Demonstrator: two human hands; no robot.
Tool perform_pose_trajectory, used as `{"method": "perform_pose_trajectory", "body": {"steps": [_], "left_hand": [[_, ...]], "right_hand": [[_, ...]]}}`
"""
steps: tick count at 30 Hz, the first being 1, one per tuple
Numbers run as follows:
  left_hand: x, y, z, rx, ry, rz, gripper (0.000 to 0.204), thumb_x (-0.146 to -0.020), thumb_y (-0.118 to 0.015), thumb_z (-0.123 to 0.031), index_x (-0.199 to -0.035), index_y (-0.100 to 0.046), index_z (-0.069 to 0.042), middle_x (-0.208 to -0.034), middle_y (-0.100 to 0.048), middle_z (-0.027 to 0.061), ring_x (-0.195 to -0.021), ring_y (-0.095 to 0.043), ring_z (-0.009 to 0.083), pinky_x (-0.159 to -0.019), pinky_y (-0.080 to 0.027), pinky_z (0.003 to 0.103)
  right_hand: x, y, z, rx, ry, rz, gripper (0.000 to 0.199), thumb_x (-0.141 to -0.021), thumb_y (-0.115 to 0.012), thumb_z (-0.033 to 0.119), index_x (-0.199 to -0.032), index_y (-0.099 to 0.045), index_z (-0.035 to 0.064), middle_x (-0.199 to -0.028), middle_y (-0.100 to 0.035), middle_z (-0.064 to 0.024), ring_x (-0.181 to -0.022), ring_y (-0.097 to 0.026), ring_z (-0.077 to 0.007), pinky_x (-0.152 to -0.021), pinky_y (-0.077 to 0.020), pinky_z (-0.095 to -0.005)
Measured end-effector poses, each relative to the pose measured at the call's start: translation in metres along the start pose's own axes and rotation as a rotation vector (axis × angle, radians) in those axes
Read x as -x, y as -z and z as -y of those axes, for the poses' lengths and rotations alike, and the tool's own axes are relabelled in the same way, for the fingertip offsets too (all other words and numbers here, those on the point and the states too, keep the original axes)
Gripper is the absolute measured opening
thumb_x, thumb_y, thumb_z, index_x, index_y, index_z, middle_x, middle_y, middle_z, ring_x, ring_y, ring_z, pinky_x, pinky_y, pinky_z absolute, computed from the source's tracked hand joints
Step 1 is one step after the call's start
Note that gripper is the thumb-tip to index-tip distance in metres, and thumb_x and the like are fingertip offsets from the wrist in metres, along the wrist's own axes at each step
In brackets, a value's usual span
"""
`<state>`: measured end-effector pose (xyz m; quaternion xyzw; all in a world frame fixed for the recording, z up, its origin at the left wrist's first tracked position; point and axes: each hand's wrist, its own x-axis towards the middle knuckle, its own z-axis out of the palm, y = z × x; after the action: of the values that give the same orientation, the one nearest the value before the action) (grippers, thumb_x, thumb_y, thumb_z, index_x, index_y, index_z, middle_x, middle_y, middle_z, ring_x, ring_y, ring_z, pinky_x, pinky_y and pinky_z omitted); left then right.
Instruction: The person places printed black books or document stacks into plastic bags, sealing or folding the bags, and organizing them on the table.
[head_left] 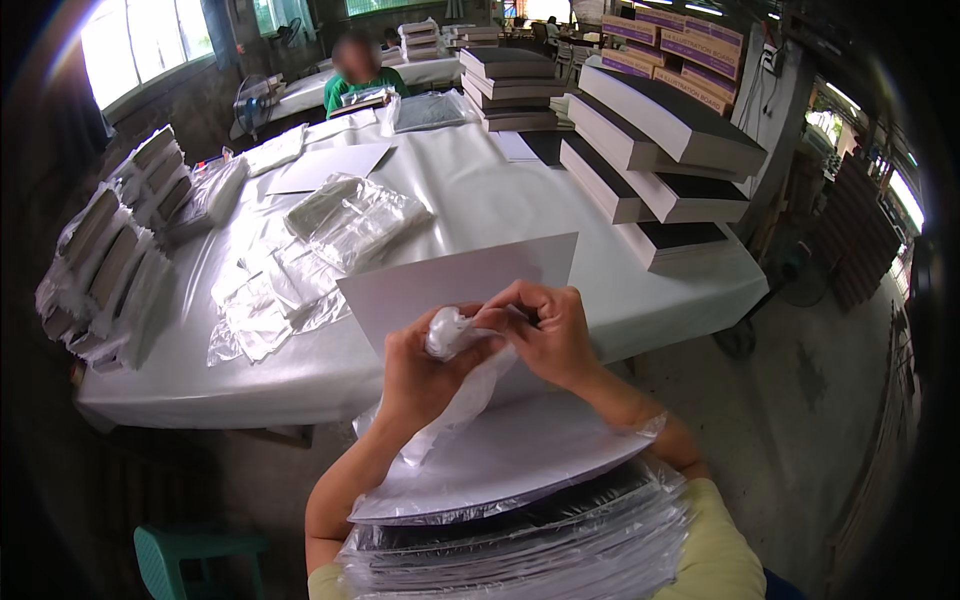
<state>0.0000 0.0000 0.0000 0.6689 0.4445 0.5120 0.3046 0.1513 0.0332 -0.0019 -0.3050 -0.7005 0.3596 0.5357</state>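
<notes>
A bunched clear plastic bag [447, 335] is gathered in my left hand [420, 372], whose fingers wrap round it. My right hand [545, 330] pinches the same plastic beside it, fingers and thumb pressed together; part of the bag trails down below the hands. Just beyond them a white board [480, 268] stands tilted, its lower part hidden behind my hands. Against my body, under my forearms, lies a stack of boards in clear plastic [520, 540], with a white face [520, 450] on top and dark layers beneath.
Loose plastic bags [350, 220] lie on the covered table [480, 195]. Stacks of thick black-topped boards [670, 125] stand at right; wrapped bundles [105, 260] stand at left. A person in green [350, 90] sits across the table. A green stool [195, 550] is at lower left.
</notes>
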Motion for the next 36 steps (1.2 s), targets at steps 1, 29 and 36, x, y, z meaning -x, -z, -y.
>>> {"method": "perform_pose_trajectory", "body": {"steps": [1,29,36], "left_hand": [[0.001,0.002,0.008,0.103,0.07,0.022,0.026,-0.072,-0.068,-0.01,-0.096,-0.059,-0.006,-0.078,-0.061,0.0033,-0.073,-0.055,0.0094,-0.066,-0.044,0.021],[-0.005,-0.003,0.014,0.912,0.398,0.253,0.024,-0.089,-0.044,-0.028,-0.1,-0.044,-0.007,-0.061,-0.037,-0.0028,-0.046,-0.036,0.0076,-0.038,-0.029,0.019],[0.0,0.039,0.028,0.59,-0.268,1.196,0.036,-0.06,-0.077,-0.009,-0.09,-0.058,-0.001,-0.073,-0.058,0.0039,-0.066,-0.057,0.0149,-0.055,-0.044,0.025]], "right_hand": [[-0.001,0.003,0.004,0.01,-0.029,0.021,0.018,-0.073,-0.068,0.016,-0.067,-0.058,0.0026,-0.054,-0.052,0.0022,-0.052,-0.042,-0.0006,-0.046,-0.0319,-0.017],[0.003,0.022,-0.023,-0.931,-0.287,0.064,0.018,-0.077,-0.062,0.009,-0.068,-0.047,0.0092,-0.066,-0.051,-0.0007,-0.06,-0.051,-0.0052,-0.05,-0.0405,-0.0207],[-0.021,0.138,-0.031,-1.715,-0.458,0.061,0.022,-0.087,-0.05,0.022,-0.068,-0.043,0.013,-0.048,-0.026,0.009,-0.032,-0.023,-0.0017,-0.031,-0.0227,-0.0163]]}}
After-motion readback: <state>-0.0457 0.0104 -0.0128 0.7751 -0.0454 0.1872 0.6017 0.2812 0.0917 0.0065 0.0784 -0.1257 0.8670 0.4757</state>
